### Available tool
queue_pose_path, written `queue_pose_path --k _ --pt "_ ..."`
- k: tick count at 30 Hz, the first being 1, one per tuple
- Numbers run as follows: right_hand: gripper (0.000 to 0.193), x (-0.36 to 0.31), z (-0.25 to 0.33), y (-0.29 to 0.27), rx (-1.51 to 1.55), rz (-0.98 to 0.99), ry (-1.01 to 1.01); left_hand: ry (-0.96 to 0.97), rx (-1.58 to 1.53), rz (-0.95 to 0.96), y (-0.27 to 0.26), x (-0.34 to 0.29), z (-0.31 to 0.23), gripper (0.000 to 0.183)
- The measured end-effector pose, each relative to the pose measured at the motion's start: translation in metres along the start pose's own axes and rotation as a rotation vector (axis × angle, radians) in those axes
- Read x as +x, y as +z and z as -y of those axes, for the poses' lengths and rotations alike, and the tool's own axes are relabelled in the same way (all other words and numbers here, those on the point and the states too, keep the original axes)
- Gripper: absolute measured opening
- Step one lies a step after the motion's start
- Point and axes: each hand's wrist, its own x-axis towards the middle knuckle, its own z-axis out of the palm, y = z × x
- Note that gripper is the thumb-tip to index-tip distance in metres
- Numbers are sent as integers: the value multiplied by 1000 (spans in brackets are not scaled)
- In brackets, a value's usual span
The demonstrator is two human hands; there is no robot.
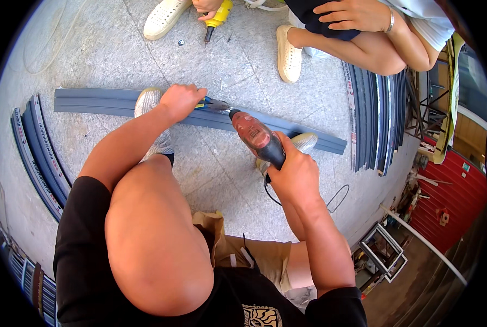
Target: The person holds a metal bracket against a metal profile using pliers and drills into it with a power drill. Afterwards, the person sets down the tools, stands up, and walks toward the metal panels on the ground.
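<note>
the left hand [182, 102] hides part of the pliers [217, 104]; the upper edge crops the co-worker [358, 52].

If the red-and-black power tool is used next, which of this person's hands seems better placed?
The right hand, probably: it holds the power tool, pointed toward the pliers that occupy the left hand over the grey strip.

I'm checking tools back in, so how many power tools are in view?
2: a red-and-black one in the right hand, near the middle, and a yellow one in a co-worker's hand at the top. Others may be hidden.
</note>
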Motion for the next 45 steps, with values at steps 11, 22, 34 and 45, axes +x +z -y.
queue_pose_path --k 11,22,34,45 --pt "70 1 8 -4 -39 -3 15 9 -11 -11 2 1 0 17" --pt "70 -1 9 -2 -44 -4 16 1 -27 -26 1 0 0 15" --pt "71 1 8 -4 -22 3 16 2 -14 -19 3 1 0 18" --pt "70 2 8 -4 -30 -3 22 10 -20 -31 3 1 1 18"
